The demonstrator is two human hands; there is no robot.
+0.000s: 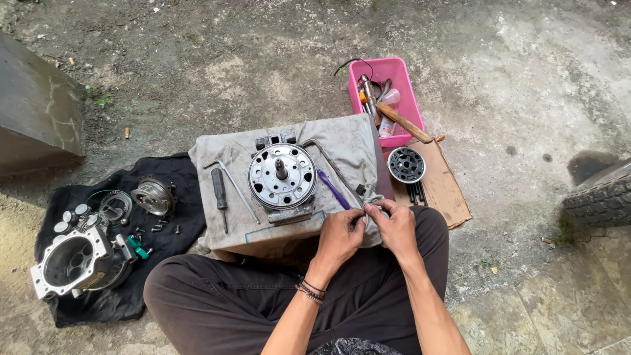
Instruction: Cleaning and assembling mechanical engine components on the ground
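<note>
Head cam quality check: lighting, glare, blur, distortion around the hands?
Head view: soft, even daylight with only faint shadows; no blown-out glare, just a mild sheen on the round metal housing. Focus is sharp across the cloth-covered block and both hands, left hand and right hand; the small part pinched between them is too tiny to identify. Mild wide-angle stretch shows at the edges, near the tyre.

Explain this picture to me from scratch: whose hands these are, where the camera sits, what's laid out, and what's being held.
The camera sits on a person's head, looking down at their lap on a concrete yard. Their left hand and right hand pinch something small between them at the edge of a cloth-covered block; it is too small to identify. On the cloth lie a round metal machine part, a screwdriver and a purple tool. A black cloth to the left holds a metal housing and screws. A pink tray holds tools.
</note>
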